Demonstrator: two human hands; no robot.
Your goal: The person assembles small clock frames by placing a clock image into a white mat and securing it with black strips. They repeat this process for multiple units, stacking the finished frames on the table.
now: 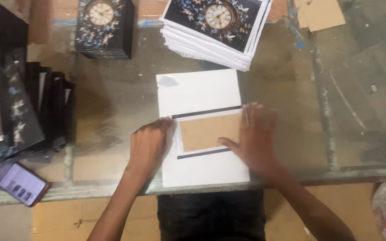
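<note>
At the bottom of the frame your dark trousers [211, 216] show against a tan floor [68, 214], just below the near edge of a worn, glass-topped table [291, 107] that fills most of the view. At the lower left, one phone [18, 183] with a lit screen lies near that edge. In the centre, one white sheet [197, 89] lies flat, and on it sits one brown cardboard rectangle [208, 132], bordered above and below by two dark strips. Your left hand [148, 145] lies open, palm down, on the sheet's left edge, its fingertips just beside the cardboard. Your right hand [255, 136] is also open and flat, fingers spread, covering the cardboard's right end with the thumb across its lower edge; neither hand grips anything. At the left of the frame, a leaning heap of dark floral pieces [18, 111] stands too crowded to count. Farther off, at the upper centre, one stack of white-edged sheets [215, 31] printed with a clock and flowers rests just beyond the white sheet. At the upper left stands one smaller black stack [105, 29] with the same clock picture. At the upper right lie brown cardboard pieces [320, 14], at least two.
</note>
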